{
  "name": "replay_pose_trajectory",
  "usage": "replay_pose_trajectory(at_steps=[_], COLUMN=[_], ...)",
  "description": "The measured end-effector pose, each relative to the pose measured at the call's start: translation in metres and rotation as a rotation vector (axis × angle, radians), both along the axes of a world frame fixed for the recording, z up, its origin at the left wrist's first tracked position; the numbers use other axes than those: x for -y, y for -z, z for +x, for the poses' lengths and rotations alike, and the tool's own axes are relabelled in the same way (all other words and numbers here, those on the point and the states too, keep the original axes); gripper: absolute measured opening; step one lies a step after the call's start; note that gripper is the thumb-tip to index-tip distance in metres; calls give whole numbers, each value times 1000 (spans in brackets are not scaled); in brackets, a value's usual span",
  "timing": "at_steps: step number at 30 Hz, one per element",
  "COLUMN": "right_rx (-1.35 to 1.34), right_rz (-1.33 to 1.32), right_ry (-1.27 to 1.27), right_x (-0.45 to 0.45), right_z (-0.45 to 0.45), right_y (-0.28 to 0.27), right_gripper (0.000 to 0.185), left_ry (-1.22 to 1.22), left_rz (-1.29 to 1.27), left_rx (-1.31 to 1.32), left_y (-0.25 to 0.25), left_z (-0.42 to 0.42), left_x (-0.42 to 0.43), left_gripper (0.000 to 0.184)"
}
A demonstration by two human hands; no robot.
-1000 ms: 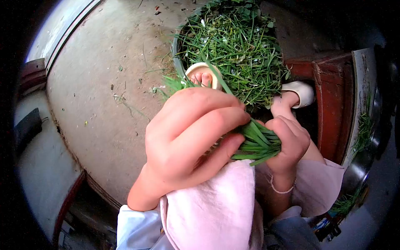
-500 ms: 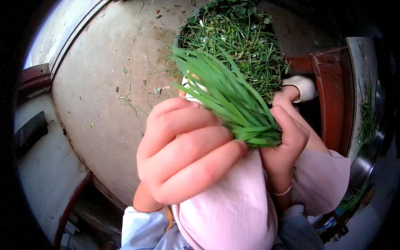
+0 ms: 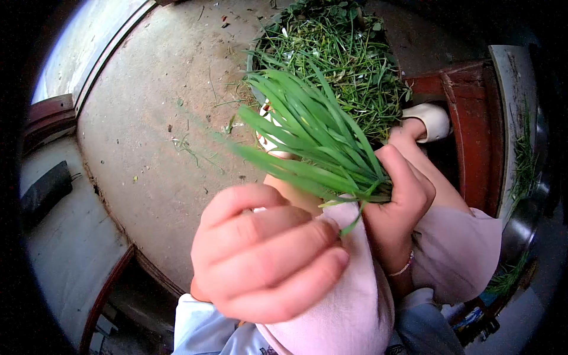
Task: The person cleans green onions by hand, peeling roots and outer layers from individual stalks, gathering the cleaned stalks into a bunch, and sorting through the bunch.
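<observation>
A bunch of green garlic chives [image 3: 319,130] fans out toward the upper left. Its lower ends are wrapped in my right hand [image 3: 402,198], the thumb lying along the side of the stems. Beside it, lower and to the left, my left hand [image 3: 269,254] is closed with its fingers curled and slightly blurred. A single bent chive leaf [image 3: 353,223] hangs from the bunch down to the left fingertips, which seem to pinch it. The thumb side of that grip is largely hidden.
Beyond the chives sits a container heaped with cut grass and leaves [image 3: 349,89]. A red wooden frame [image 3: 473,136] stands at the right, with a metal basin [image 3: 520,228] near it. Scraps of greenery [image 3: 186,148] lie on the floor. My lap is under my hands.
My left hand has moved down, away from the bunch, and a leaf now trails to its fingertips. The chives have spread wider to the left. My right hand keeps its grip.
</observation>
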State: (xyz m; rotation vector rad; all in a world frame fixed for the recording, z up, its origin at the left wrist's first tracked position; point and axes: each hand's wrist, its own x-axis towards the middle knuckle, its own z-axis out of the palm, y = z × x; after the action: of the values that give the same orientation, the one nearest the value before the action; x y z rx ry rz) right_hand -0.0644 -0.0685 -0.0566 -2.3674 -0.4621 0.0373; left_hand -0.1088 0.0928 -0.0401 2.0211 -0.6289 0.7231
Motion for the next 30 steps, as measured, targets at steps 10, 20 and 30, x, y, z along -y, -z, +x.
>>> replay_pose_trajectory(at_steps=[10, 20, 30], right_rx=[21, -45, -21], right_rz=[-5, 14, -23], right_ry=[32, 30, -11], right_x=[-3, -6, -8], right_z=[0, 0, -4], right_y=[-2, -1, 2], right_gripper=[24, 21, 21], left_ry=[-179, -512, -547], left_rz=[-18, -74, 134], left_rx=[-42, -246, -224], left_y=[3, 14, 7], left_z=[4, -6, 1], left_x=[-5, -6, -1], left_gripper=[13, 13, 26])
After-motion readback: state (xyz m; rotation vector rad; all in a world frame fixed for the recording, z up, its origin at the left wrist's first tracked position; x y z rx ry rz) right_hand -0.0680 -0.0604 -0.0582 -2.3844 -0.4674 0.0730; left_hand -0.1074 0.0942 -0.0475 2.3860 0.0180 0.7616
